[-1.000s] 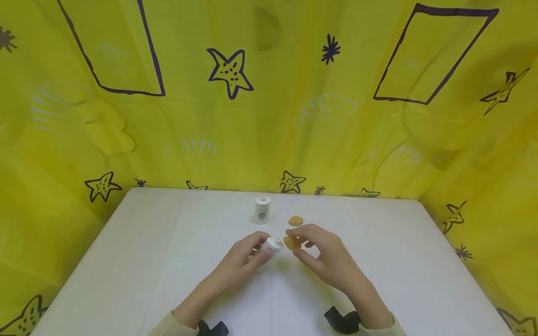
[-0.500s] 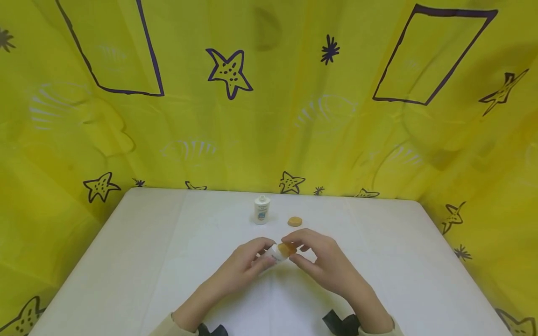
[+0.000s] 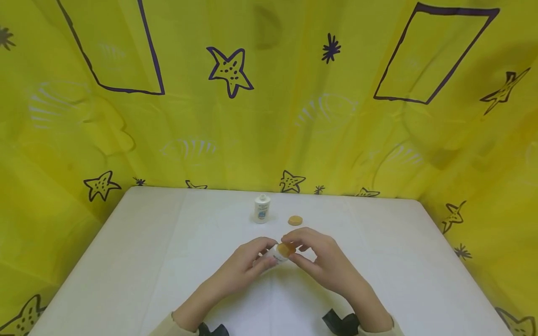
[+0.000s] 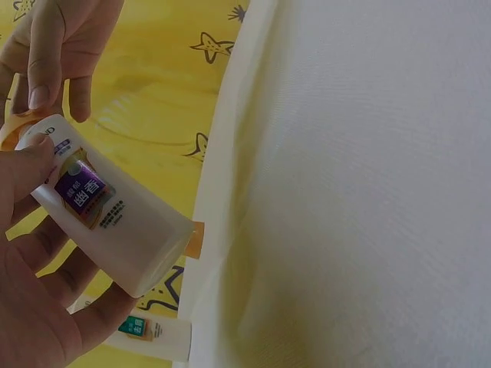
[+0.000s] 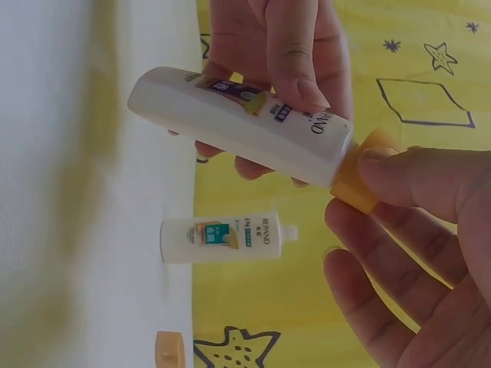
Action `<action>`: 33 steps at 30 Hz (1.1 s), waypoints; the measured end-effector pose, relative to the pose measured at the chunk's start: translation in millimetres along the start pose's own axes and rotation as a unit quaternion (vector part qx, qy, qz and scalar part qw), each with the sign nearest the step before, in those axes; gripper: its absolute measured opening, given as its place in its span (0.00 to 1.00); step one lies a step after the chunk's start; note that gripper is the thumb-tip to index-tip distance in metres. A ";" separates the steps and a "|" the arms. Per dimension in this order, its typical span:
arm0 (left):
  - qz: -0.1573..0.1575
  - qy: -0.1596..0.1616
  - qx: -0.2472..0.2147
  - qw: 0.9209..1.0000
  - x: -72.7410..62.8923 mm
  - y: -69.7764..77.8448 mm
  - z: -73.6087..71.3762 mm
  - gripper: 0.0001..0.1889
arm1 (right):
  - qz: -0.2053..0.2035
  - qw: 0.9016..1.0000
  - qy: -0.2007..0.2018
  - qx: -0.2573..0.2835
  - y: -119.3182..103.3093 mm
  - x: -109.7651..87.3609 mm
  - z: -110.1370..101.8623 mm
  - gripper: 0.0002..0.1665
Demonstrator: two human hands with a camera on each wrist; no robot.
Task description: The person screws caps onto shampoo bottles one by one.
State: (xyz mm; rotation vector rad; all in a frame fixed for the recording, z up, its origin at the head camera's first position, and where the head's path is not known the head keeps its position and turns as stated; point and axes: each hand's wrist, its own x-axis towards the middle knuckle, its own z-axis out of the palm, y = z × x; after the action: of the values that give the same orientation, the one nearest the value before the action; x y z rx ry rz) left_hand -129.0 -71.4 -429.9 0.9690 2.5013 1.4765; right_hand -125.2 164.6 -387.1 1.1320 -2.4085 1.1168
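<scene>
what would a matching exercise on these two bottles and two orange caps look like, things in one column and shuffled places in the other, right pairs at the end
Things
1. purple-labelled bottle
2. teal-labelled bottle
3. nearer orange cap (head view)
4. farther orange cap (head view)

Places
A. lying on the table, untouched by either hand
B. tilted, gripped by the left hand
C. pinched by the right hand at a bottle's top
D. standing upright on the table, uncapped

Pairs: 1-B, 2-D, 3-C, 4-A

Orange cap, apparently on tilted white bottle
</scene>
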 end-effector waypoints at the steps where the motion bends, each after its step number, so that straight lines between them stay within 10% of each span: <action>1: -0.001 0.001 0.001 1.000 0.0 0.2 -0.2 0.16 | 0.001 1.000 0.003 -0.001 -0.2 0.1 0.2 0.19; 33: 0.004 0.009 0.019 1.000 -1.2 3.7 -4.4 0.16 | -0.002 1.000 0.022 -0.016 2.2 -0.2 0.6 0.18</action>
State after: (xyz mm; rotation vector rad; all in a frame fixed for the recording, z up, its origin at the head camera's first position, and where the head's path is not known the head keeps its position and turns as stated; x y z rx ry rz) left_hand -127.9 -74.1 -424.9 0.9754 2.5510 1.4517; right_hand -126.6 165.1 -388.7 1.0904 -2.3806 1.0852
